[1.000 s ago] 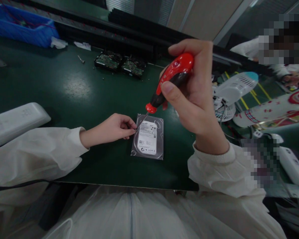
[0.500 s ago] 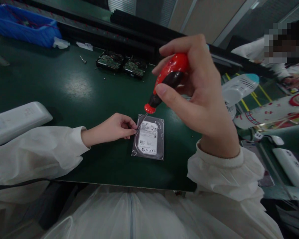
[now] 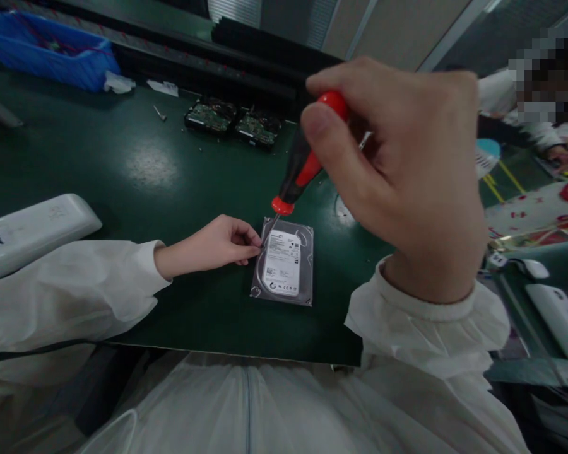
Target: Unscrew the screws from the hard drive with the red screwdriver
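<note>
A silver hard drive [image 3: 284, 261] with a white label lies flat on the dark green table [image 3: 123, 164], close to its near edge. My left hand [image 3: 218, 243] rests on the table at the drive's left edge, fingers pinched together around the tip of the screwdriver shaft. My right hand [image 3: 407, 170] is raised above the drive and wrapped round the red and black handle of a screwdriver [image 3: 303, 167]. The thin shaft slants down to the drive's upper left corner.
Two more drives [image 3: 231, 120] lie circuit side up at the back of the table, with a loose screw [image 3: 159, 113] nearby. A blue bin [image 3: 47, 50] stands far left, a white casing [image 3: 33, 230] at left. Another person in white works at far right.
My right hand has rolled over the handle and come nearer the camera, hiding more of the screwdriver. The left hand and the drive have stayed put.
</note>
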`<state>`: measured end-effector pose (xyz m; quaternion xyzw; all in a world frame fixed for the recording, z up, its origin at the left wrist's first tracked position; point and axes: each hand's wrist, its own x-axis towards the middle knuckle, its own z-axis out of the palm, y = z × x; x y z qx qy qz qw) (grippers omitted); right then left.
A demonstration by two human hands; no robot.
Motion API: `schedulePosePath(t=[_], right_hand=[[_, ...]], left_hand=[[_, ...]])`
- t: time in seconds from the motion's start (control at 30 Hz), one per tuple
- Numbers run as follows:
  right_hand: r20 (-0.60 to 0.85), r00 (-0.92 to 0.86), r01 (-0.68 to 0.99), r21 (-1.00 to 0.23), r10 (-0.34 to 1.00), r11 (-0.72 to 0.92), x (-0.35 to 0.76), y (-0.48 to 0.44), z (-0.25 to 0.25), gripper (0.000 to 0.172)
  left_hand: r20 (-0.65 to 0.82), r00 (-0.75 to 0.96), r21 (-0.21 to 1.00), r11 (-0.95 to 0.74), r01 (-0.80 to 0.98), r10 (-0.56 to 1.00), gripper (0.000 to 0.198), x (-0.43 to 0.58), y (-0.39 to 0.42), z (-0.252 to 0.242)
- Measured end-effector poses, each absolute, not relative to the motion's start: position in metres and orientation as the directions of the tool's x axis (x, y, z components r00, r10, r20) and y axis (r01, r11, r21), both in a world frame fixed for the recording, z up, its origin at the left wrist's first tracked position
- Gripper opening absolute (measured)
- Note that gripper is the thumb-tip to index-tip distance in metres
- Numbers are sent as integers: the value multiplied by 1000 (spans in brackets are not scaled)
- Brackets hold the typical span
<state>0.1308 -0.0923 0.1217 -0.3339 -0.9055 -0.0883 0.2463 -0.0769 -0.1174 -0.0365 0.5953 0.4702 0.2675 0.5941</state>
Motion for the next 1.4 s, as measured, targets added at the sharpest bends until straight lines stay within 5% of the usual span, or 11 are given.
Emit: schedulePosePath(t=[0.47, 0.83, 1.03, 1.13, 1.27, 1.4], right_hand=[[555, -695, 526, -41, 457, 849, 136, -83, 116, 44], [547, -522, 836, 177, 655, 519, 131, -87, 115, 81], [380, -709, 627, -47, 594, 778, 133, -91, 120, 41], [411, -745, 536, -99, 525, 839, 134, -89, 121, 41], [485, -662, 657, 8, 572, 754, 133, -88, 120, 50], [418, -679, 651, -40, 604, 758, 137, -86, 120, 52]], left_hand=[[-245, 411, 954, 144, 263, 878, 20, -79, -117, -41], [-264, 395, 950, 168, 263, 880, 15, -76, -117, -34], [-272, 392, 949, 177, 261, 879, 14, -76, -118, -34], [-271, 393, 950, 177, 258, 879, 14, -77, -118, -34], [-264, 398, 951, 169, 259, 878, 16, -77, -119, -34], [-266, 399, 951, 171, 259, 877, 16, -77, -118, -35]])
